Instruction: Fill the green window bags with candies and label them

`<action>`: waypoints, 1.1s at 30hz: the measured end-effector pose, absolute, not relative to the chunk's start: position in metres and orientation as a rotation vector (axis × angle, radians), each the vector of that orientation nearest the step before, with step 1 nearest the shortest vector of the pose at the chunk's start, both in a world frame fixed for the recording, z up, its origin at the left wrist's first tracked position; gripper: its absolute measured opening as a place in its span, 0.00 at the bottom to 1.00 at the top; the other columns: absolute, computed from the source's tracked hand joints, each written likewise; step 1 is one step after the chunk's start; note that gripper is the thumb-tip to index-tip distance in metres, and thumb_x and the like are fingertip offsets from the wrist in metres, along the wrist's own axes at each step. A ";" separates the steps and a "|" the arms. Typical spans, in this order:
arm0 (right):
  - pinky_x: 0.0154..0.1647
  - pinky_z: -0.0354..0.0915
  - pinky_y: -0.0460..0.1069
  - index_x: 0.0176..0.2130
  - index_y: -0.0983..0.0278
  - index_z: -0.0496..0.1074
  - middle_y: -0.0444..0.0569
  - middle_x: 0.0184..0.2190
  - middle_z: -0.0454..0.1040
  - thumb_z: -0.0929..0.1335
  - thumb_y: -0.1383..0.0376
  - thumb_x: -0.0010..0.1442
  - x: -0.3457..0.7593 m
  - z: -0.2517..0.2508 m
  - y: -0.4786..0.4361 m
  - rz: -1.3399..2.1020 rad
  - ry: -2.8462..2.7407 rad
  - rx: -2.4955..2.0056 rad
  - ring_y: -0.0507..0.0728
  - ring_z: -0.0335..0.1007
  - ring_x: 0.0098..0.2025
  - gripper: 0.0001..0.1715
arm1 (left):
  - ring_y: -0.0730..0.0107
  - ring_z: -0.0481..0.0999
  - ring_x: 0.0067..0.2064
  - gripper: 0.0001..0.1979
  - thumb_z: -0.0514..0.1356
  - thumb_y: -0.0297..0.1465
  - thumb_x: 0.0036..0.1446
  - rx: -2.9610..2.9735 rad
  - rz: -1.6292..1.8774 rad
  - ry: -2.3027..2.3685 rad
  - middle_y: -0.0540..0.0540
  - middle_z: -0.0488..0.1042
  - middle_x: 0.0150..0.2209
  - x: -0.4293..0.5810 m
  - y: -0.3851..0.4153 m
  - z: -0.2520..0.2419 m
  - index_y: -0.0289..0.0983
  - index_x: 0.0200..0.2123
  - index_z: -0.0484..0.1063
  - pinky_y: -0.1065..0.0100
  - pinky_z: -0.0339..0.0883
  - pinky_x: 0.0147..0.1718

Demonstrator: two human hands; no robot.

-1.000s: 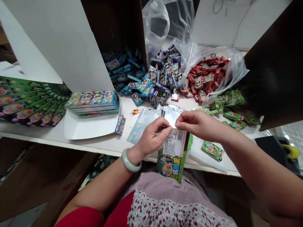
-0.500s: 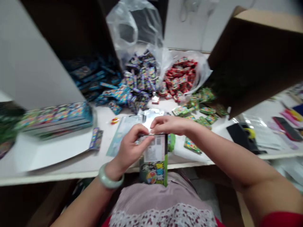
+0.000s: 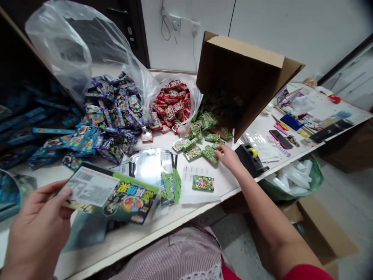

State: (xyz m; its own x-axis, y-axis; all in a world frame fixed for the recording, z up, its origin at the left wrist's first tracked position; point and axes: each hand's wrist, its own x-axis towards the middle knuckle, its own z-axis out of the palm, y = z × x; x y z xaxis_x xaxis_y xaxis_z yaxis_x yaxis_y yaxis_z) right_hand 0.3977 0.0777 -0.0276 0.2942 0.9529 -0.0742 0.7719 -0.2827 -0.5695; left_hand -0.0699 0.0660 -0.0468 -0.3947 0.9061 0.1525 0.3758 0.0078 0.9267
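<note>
My left hand (image 3: 43, 221) is closed on the end of a flat black and green printed bag (image 3: 132, 196) with a panda picture and a white label. The bag is tilted above the table's front edge. My right hand (image 3: 228, 156) reaches into a loose group of small green packets (image 3: 192, 153), its fingertips closed at the edge of one packet (image 3: 210, 154). A single green packet (image 3: 203, 183) lies on a white sheet (image 3: 186, 196) nearer to me. Between my hands lies a stack of flat bags (image 3: 169, 182) with clear and green parts.
Purple packets (image 3: 119, 105) and red packets (image 3: 171, 103) spill from clear plastic bags behind. Blue packets (image 3: 78, 140) lie at left. An open cardboard box (image 3: 247, 50) rests on its side beyond the green ones. A black tape dispenser (image 3: 247, 157) and a phone (image 3: 280, 139) are at right.
My hands have parted from the bag's top edge. The left has carried the bag leftward; the right has moved away to the green packets. The view has turned to the right.
</note>
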 end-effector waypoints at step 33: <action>0.58 0.62 0.63 0.64 0.58 0.54 0.58 0.64 0.58 0.73 0.53 0.54 0.234 0.004 0.033 1.163 -2.176 -1.037 0.66 0.54 0.65 0.46 | 0.78 0.70 0.28 0.13 0.66 0.35 0.51 0.852 1.087 0.985 0.50 0.71 0.33 0.023 0.020 -0.023 0.35 0.37 0.70 0.74 0.65 0.27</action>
